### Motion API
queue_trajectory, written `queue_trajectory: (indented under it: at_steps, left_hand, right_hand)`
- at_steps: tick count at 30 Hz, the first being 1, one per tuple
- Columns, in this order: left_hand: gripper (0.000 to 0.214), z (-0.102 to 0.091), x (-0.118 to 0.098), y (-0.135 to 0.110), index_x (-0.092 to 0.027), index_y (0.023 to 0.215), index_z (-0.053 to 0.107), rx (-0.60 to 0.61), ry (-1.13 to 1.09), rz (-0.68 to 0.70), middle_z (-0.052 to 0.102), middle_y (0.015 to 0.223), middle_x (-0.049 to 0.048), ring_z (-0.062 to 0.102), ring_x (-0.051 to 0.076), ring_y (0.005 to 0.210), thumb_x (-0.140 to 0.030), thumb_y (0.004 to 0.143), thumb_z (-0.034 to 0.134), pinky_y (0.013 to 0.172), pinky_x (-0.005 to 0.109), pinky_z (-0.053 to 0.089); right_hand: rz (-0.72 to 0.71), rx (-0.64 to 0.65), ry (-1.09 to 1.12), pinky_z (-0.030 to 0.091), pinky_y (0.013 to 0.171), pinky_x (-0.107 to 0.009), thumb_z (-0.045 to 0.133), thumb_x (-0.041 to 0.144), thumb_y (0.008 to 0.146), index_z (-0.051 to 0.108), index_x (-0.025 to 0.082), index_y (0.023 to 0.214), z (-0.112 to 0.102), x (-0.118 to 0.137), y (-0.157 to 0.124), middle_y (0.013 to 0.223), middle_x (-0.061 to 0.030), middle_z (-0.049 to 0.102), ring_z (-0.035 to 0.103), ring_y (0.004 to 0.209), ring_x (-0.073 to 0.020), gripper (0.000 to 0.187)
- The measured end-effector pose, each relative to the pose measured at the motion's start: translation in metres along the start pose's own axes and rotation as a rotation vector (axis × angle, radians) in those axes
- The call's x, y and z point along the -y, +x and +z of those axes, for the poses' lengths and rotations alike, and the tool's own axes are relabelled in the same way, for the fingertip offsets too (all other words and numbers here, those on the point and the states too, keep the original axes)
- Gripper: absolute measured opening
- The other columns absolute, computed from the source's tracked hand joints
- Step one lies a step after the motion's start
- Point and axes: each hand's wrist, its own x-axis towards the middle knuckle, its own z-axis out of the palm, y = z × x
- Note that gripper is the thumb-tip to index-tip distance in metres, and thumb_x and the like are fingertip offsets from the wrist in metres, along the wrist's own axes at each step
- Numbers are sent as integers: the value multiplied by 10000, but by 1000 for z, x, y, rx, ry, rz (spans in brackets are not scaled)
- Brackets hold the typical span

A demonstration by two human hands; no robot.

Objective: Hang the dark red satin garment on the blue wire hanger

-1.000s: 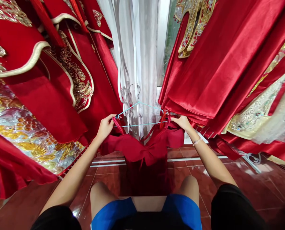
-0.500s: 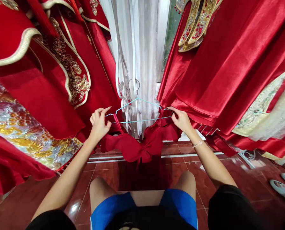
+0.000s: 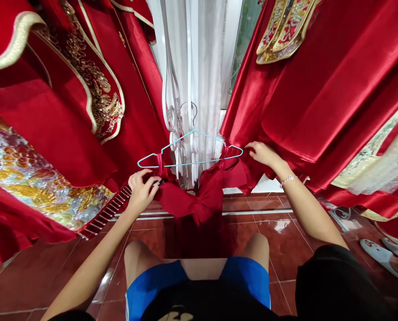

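A red dress (image 3: pixel 202 200) with a bow-like gathered front hangs by thin straps from a light blue hanger (image 3: pixel 200 163). The hanger's metal hook is up by a white scrolled metal frame. My left hand (image 3: pixel 141 189) pinches the dress's fabric below the hanger's left end, thumb against forefinger. A small black piece shows at those fingertips, too small to name. Just beyond the hanger's right tip is my right hand (image 3: pixel 263 154), holding nothing, its fingers apart and loosely bent in front of red cloth.
Red embroidered garments (image 3: pixel 108 102) crowd the left side; red satin garments (image 3: pixel 295 102) hang at the right. White curtain cloth (image 3: pixel 209 67) falls behind the metal frame (image 3: pixel 191 80). Slippers (image 3: pixel 381 256) lie on the red tiled floor (image 3: pixel 272 254) at the right.
My left hand has left the hanger's left end and moved down onto the dress fabric. My right hand has let go of the hanger and moved right and slightly up.
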Motion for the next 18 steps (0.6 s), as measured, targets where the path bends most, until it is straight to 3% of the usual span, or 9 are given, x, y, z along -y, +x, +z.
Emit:
queue_trajectory:
  at_steps: [3,7,9,11,13,16,18]
  left_hand:
    - [255,5,0,0,-213,979,647,7,-57,-183,529,1222,142,470,326,1185,-404,888,505,1027,554,339]
    - [282,3,2,9,-228,981,632,182,-29,-290,597,1107,120,511,316,1067,-440,901,464,961,565,375]
    - [293,-4,11,16,-243,971,638,271,-39,-193,608,1145,111,506,305,1088,-469,893,469,954,524,393]
    - [313,-15,27,24,-268,925,659,429,-76,-2,629,1166,86,519,284,1099,-539,847,523,951,457,408]
    - [348,-27,46,33,-283,849,681,575,-117,147,672,1084,70,564,261,1039,-611,767,596,914,382,426]
    - [361,-41,72,55,-282,698,677,662,-122,211,699,846,60,609,236,874,-642,694,651,834,317,425]
    - [344,-50,82,80,-277,620,659,702,-93,228,685,726,48,610,221,776,-617,666,686,806,302,408]
  right_hand:
    - [61,241,168,545,693,-295,621,221,791,655,189,835,12,2,-4,738,-32,705,652,672,-167,64]
    - [125,330,386,458,447,-215,699,283,747,626,193,881,26,-3,-5,580,40,647,566,483,-108,177]
    - [129,305,390,434,413,-211,726,195,684,617,193,863,29,-7,-4,531,70,613,514,428,-90,210]
    - [118,269,365,422,402,-208,709,111,642,608,193,802,31,-9,-1,499,86,580,477,396,-77,206]
    - [134,255,321,426,406,-214,687,66,626,607,192,751,30,-8,2,469,87,554,459,374,-77,195]
    - [274,266,246,469,431,-271,667,68,668,636,186,746,27,-4,8,409,69,520,459,333,-112,145]
    - [303,185,249,504,459,-319,646,122,733,648,182,726,23,-2,10,396,44,520,473,318,-137,61]
